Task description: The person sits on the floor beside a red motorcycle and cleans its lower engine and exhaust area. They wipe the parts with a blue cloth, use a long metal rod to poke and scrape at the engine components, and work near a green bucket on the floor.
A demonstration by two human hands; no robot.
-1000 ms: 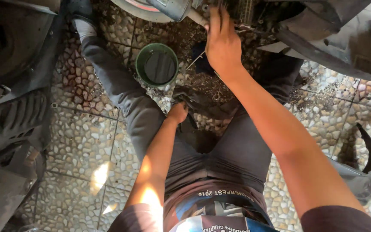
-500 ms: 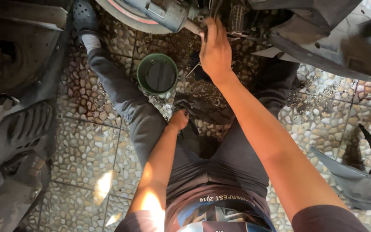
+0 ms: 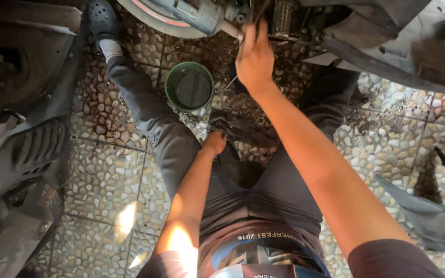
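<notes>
My right hand point(image 3: 255, 56) reaches up to the underside of a scooter engine point(image 3: 279, 15), its fingers closed around a thin dark rod-like part that sticks up from the fist. My left hand point(image 3: 215, 142) rests low between my spread legs, fingers curled into a dark rag point(image 3: 245, 133) lying on the pebble floor. A green round bowl point(image 3: 189, 87) with dark liquid stands on the floor left of my right hand. A grey exhaust cylinder point(image 3: 191, 14) runs above the bowl.
Black plastic body panels point(image 3: 21, 149) lie along the left side. A grey panel piece point(image 3: 428, 219) lies at the right, and the scooter's dark bodywork point(image 3: 387, 46) hangs over the upper right. My left foot in a dark shoe point(image 3: 101, 18) is at the top left.
My right hand stays at the engine part, shifting slightly within the view as my head moves. My left hand has stayed on the rag.
</notes>
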